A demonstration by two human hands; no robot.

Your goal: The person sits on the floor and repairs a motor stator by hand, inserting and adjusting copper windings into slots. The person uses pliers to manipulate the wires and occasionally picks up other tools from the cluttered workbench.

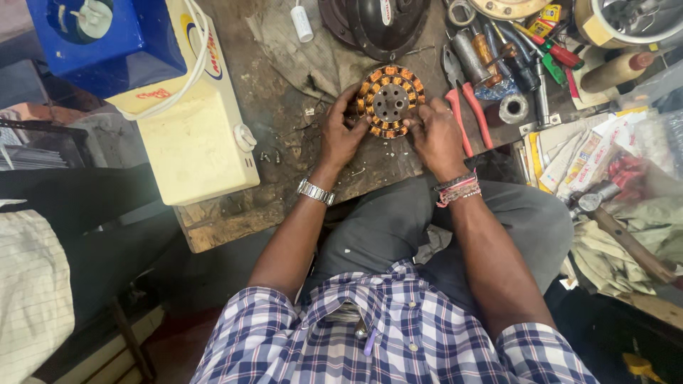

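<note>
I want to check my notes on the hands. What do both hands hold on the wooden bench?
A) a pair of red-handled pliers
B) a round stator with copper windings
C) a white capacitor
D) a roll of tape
B: the left hand and the right hand grip the two sides of the round stator with copper windings; the red-handled pliers lie beside the right hand, ungripped.
</note>
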